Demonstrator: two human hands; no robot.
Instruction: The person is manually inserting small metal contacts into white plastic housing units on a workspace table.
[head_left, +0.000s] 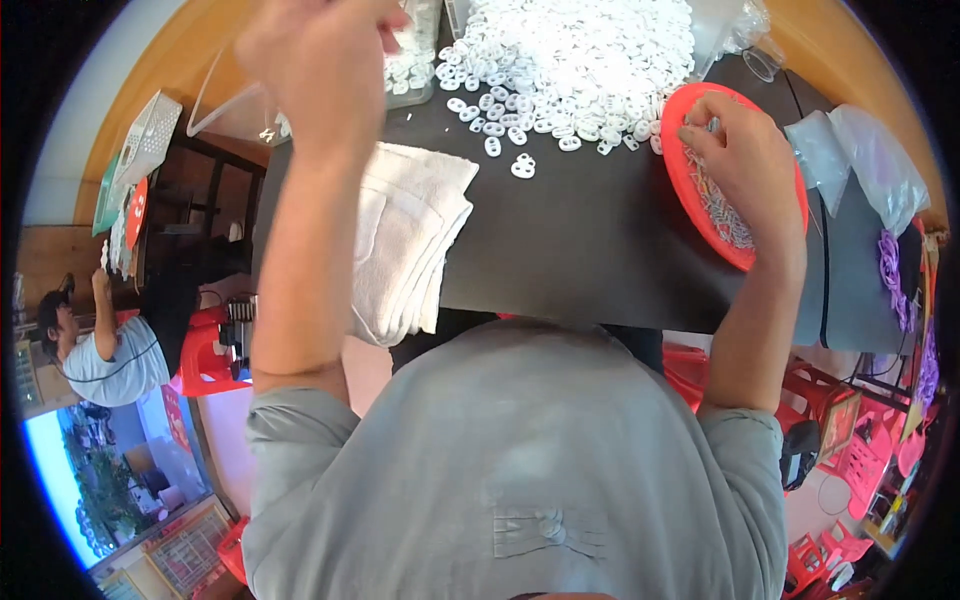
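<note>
My right hand (738, 140) is over a red oval tray (680, 105), its fingers curled into a pinch. Small thin metallic pieces (725, 215) lie loose in that tray; whatever the fingertips hold is too small to make out. My left hand (320, 70) is raised at the top edge, smeared by motion and partly cut off, so its fingers do not show clearly. Beside it stands a clear container (412, 75) of white pieces. A large heap of small white two-holed plastic pieces (575, 60) spreads over the far table, with a few joined pieces (523, 166) nearer me.
A folded cream towel (410, 240) lies on the dark table (570, 250) by my left forearm. Clear plastic bags (870, 160) and purple cord (890, 265) are at the right. Another person (115, 350) sits at far left. Red stools (205, 350) stand around.
</note>
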